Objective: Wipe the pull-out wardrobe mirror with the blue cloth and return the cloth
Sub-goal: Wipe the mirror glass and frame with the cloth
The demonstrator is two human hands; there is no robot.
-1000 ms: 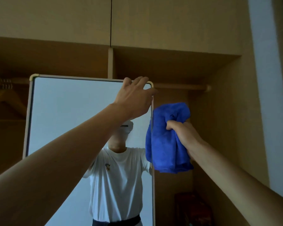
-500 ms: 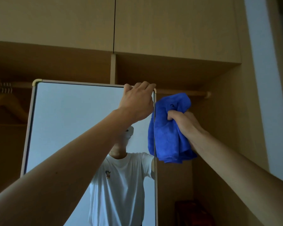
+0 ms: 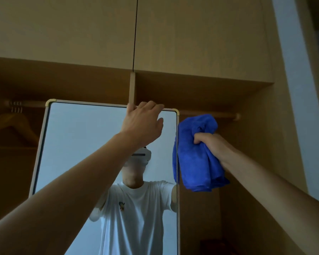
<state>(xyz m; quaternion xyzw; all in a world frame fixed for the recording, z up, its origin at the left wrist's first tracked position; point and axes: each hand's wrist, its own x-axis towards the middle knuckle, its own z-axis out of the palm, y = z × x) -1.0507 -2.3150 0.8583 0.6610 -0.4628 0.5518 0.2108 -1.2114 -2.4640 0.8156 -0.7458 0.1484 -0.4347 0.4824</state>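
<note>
The pull-out mirror (image 3: 77,144), tall with a pale rounded frame, stands out from the open wardrobe and reflects a person in a white T-shirt. My left hand (image 3: 143,122) grips the mirror's top edge near its right corner, fingers curled over the frame. Just right of the mirror's right edge, my right hand (image 3: 213,144) clutches the bunched blue cloth (image 3: 195,159), which hangs down beside the frame and touches or nearly touches its edge.
Behind the mirror runs a wooden hanging rail (image 3: 210,114) with a wooden hanger (image 3: 13,124) at the far left. Closed upper cabinet doors (image 3: 191,34) sit above. The wardrobe's side panel (image 3: 261,144) and a white wall (image 3: 298,89) are on the right.
My left hand slid a little left along the mirror's top edge, away from the corner. The view tilted upward; the cloth in my right hand rose slightly beside the mirror.
</note>
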